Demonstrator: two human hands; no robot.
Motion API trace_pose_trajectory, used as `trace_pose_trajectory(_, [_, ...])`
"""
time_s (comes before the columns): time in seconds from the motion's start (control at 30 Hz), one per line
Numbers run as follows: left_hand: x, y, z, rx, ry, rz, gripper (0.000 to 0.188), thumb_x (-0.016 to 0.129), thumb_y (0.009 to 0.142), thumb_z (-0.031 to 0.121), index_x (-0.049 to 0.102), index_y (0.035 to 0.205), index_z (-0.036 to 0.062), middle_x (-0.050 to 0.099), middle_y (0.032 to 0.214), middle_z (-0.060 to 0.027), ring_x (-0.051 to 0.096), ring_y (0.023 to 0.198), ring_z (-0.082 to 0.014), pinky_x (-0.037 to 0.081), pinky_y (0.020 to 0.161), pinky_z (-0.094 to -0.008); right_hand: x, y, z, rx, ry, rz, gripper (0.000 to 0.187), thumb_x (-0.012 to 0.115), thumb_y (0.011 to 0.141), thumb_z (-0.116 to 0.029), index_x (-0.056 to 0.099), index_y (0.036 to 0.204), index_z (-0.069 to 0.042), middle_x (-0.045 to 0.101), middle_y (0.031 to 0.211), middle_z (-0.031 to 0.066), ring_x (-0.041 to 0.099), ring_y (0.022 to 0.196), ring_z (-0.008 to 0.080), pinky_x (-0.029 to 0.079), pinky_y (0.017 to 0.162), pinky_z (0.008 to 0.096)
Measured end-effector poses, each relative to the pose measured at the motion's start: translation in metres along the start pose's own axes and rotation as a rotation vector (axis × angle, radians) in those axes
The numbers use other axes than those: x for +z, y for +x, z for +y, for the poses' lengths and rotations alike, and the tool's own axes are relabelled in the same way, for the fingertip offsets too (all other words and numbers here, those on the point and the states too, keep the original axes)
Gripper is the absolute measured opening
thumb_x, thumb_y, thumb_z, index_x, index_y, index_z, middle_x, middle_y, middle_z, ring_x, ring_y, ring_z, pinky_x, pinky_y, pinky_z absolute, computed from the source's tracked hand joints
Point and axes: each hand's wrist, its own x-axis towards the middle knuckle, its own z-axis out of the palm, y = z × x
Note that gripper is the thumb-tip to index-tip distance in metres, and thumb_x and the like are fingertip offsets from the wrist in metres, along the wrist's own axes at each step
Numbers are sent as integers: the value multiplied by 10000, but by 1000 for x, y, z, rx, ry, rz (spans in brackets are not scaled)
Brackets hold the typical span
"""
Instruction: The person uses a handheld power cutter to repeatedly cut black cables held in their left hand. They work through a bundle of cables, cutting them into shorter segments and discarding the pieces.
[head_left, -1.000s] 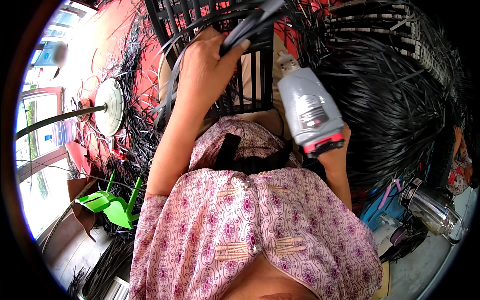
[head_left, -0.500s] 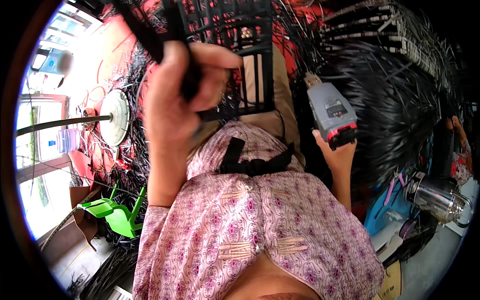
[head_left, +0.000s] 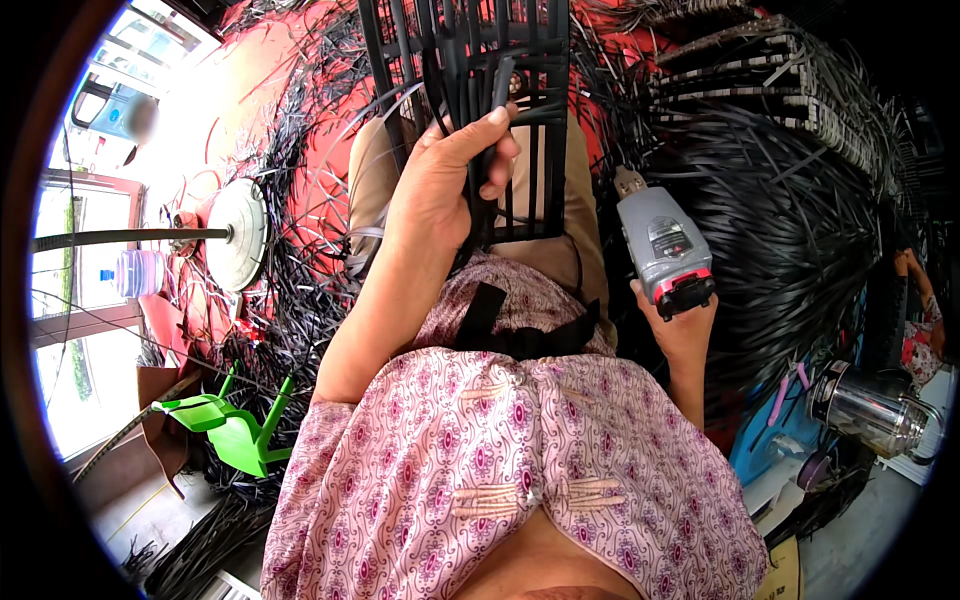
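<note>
My left hand (head_left: 437, 192) is closed around a bundle of flat black plastic strips (head_left: 462, 80), its thumb pressed on top of them. The strips stand over a black openwork lattice panel (head_left: 557, 130) that rests against my lap, between my legs. Off to the right, my right hand (head_left: 686, 338) grips a grey power tool with a red and black rear end (head_left: 662, 235). The tool's metal nose points away from me, beside the panel and touching nothing that I can see. My right fingers are mostly hidden under the tool.
Dense black strips (head_left: 790, 230) pile up right of the tool, below a partly woven frame (head_left: 790, 60). Loose strips litter the red floor (head_left: 325, 205). At left are a pedestal fan's round base (head_left: 238, 235) and a green plastic piece (head_left: 235, 440). A metal flask (head_left: 870, 405) lies at far right.
My left hand has moved right with the black strips, from beside the lattice panel to in front of it. The right hand and the power tool have hardly moved.
</note>
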Motion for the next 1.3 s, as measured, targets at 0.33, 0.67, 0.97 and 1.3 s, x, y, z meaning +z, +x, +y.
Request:
trace_pose_trajectory(0.33, [3, 5, -4, 156, 212, 23, 107, 740, 843, 127, 648, 874, 80, 602, 697, 15, 490, 505, -64, 323, 450, -211, 6, 8, 5, -18, -31, -25, 264, 851, 721, -142, 684, 894, -34, 718, 837, 70, 699, 724, 237, 533, 692, 319])
trace_pose_trajectory(0.67, [-14, 17, -11, 88, -125, -149, 264, 619, 959, 199, 596, 1072, -38, 574, 918, -73, 443, 614, -103, 330, 487, -226, 7, 8, 9, -59, -100, -42, 279, 856, 724, -153, 673, 897, -32, 718, 831, 73, 702, 707, 223, 539, 669, 308])
trace_pose_trajectory(0.97, [-23, 24, -11, -38, -350, -284, 318, 563, 975, 275, 593, 1099, -16, 557, 860, -41, 463, 607, -111, 344, 506, -246, 6, 9, 8, -19, -19, -24, 274, 854, 719, -119, 664, 875, 0, 718, 804, 82, 703, 688, 202, 544, 660, 293])
trace_pose_trajectory(1.3, [-9, 15, -11, 112, -94, -123, 273, 579, 982, 203, 606, 1096, -43, 591, 834, -56, 454, 564, -98, 321, 462, -225, 7, 6, 10, 34, 29, -35, 273, 854, 720, -98, 673, 893, 12, 726, 815, 85, 702, 699, 160, 541, 666, 272])
